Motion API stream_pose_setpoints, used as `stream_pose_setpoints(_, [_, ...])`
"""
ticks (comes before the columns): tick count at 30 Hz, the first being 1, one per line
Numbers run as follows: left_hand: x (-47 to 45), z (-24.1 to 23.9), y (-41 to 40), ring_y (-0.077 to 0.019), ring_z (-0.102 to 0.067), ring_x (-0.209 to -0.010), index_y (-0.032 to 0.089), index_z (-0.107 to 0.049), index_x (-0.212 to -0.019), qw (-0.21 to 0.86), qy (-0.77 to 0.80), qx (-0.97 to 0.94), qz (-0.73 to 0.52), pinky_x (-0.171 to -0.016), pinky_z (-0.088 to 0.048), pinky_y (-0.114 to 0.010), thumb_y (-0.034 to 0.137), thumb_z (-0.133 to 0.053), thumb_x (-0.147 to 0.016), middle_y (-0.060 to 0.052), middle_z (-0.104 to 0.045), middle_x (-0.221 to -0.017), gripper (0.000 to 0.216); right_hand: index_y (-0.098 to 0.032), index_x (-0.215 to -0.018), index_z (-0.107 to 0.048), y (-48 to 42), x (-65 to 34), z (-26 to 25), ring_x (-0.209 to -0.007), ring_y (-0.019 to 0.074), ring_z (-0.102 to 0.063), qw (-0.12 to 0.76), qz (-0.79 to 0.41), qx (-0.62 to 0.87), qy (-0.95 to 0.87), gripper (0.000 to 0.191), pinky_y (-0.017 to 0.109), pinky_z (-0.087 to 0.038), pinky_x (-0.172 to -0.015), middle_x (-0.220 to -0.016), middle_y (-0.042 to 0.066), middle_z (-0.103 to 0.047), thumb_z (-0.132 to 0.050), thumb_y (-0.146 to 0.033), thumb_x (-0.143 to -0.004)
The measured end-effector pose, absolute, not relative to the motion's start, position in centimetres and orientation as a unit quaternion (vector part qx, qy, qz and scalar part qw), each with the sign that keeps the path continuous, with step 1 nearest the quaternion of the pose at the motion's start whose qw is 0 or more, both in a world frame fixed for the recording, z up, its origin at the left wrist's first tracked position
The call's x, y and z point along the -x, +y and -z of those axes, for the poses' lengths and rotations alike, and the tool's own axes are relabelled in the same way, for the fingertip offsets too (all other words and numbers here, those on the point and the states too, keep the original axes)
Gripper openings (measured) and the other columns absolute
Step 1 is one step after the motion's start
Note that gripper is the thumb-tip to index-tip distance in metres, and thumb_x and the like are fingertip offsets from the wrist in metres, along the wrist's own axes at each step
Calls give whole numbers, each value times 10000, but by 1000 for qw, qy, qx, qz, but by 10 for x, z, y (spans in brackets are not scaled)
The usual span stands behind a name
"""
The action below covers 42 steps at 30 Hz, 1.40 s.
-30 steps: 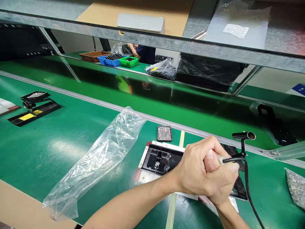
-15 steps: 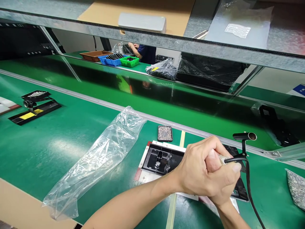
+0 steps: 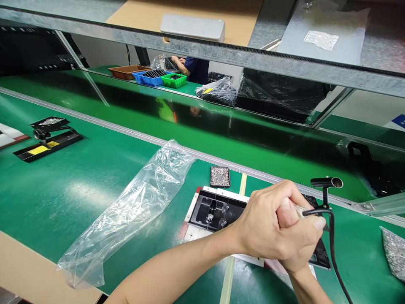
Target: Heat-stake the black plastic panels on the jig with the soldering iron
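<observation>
Both of my hands are clasped together over the right part of a black plastic panel (image 3: 202,211). My left hand (image 3: 259,223) is closed over my right hand (image 3: 297,255). Between them is the end of a corded tool, apparently an electric screwdriver (image 3: 299,211); its black cord (image 3: 333,240) leaves the top and hangs to the right. The tool's shaft and tip are hidden under my hands. The panel lies in a white fixture (image 3: 191,232) on the green bench. Just behind it sits a small black tray of screws (image 3: 220,176).
A clear plastic bag (image 3: 136,211) lies to the left. A black tubular bracket (image 3: 327,182) rises beyond my hands, with a bag of small metal parts (image 3: 394,253) at far right. Overhead runs a metal shelf (image 3: 190,46). A co-worker (image 3: 196,69) is behind blue and green bins.
The camera view has shifted slightly. My hands stay clasped on the electric screwdriver over the panel, appearing a little farther right.
</observation>
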State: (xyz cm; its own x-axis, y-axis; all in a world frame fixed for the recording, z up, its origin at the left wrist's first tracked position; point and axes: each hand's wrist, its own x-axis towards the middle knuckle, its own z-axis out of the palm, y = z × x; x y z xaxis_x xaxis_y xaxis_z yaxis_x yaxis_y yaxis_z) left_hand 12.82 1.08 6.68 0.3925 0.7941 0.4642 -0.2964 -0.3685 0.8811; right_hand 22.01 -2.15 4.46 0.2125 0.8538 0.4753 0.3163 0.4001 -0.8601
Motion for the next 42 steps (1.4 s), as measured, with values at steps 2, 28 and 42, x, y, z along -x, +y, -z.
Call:
stream_pose_setpoints(2, [-129, -67, 11, -137, -554, -694, 194, -531, -818, 523, 192, -650, -518, -630, -429, -265, 318, -710, -811, 6, -574, -766, 218, -193, -569, -418, -21, -218, -48, -481, 95, -335, 611, -221, 492, -579, 558, 230, -255, -390, -545, -33, -371, -566, -546, -975])
stream_pose_setpoints(28, [2, 26, 20, -190, -570, -951, 213, -747, -983, 307, 410, -729, -455, -858, -450, -351, 308, -702, -956, -43, -603, -978, 109, -196, -557, -280, -25, -202, -65, -383, 68, -252, 655, -424, 411, -471, 533, 199, -239, -354, -464, -58, -252, -649, -359, -905])
stream_pose_setpoints(42, [2, 40, 17, -181, -566, -855, 209, -774, -1039, 323, 376, -745, -446, -799, -480, -350, 354, -762, -904, -45, -594, -917, 198, -193, -528, -295, -25, -199, -66, -360, 70, -254, 664, -415, 435, -444, 478, 201, -233, -360, -442, -61, -243, -677, -283, -802])
